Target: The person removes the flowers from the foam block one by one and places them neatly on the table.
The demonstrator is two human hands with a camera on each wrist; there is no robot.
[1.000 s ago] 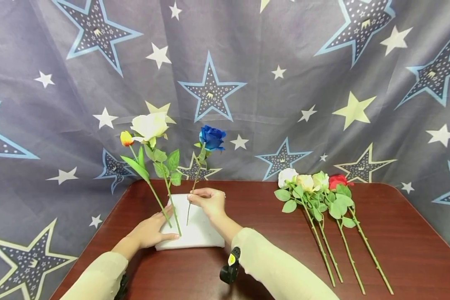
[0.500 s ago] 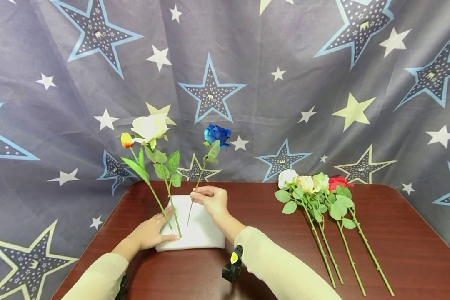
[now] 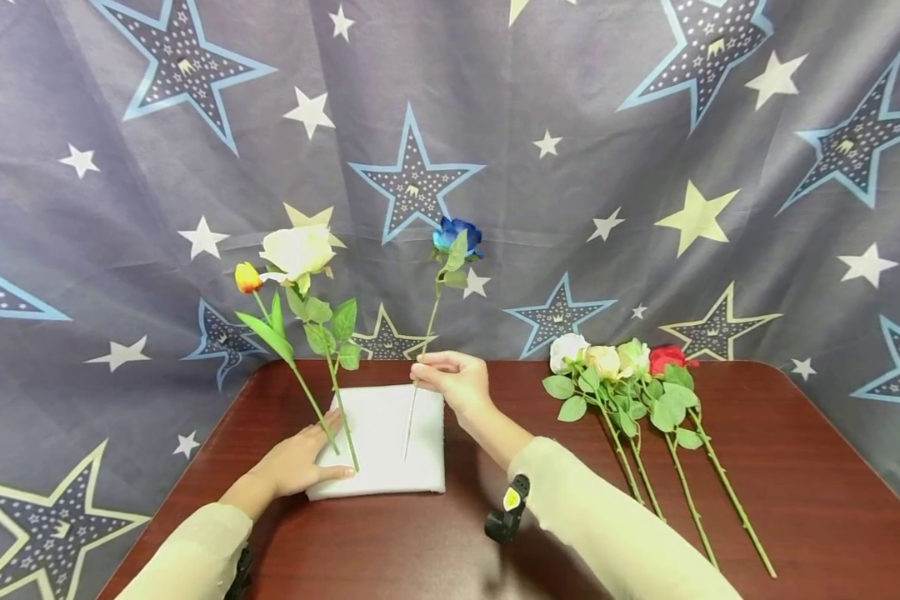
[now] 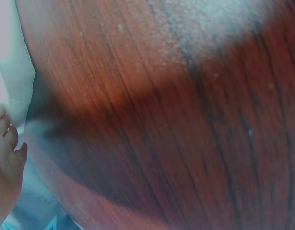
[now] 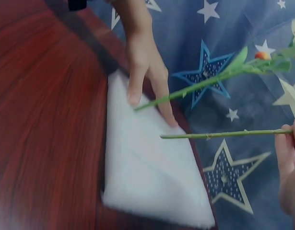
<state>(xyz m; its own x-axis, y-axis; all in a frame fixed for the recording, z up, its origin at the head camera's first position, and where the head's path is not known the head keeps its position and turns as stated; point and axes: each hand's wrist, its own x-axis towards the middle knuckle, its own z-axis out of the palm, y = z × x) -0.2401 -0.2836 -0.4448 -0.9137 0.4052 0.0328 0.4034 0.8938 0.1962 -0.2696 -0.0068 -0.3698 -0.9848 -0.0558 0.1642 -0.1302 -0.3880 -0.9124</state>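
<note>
A blue artificial rose (image 3: 457, 237) is pinched by its stem between the thumb and fingers of my right hand (image 3: 453, 382). Its bare lower end points down at the white foam block (image 3: 382, 479); whether it touches cannot be told. My left hand (image 3: 296, 458) rests on the block's left side, thumb and fingers spread. Between that hand and the blue rose, a white rose (image 3: 297, 252) and a yellow-orange tulip (image 3: 247, 277) stand in the foam, the tulip leaning left. In the right wrist view, the blue rose's stem (image 5: 224, 135) extends over the foam.
Several roses, white (image 3: 567, 353), pale yellow, pale green and red (image 3: 669, 358), lie at the right of the brown table (image 3: 570, 500), stems towards the front. A grey curtain (image 3: 517, 83) with stars hangs behind. A black camera (image 3: 504, 523) is strapped at the right wrist.
My right hand has moved right and slightly up with the blue rose, its stem end shifting right over the foam. The left hand stays on the block.
</note>
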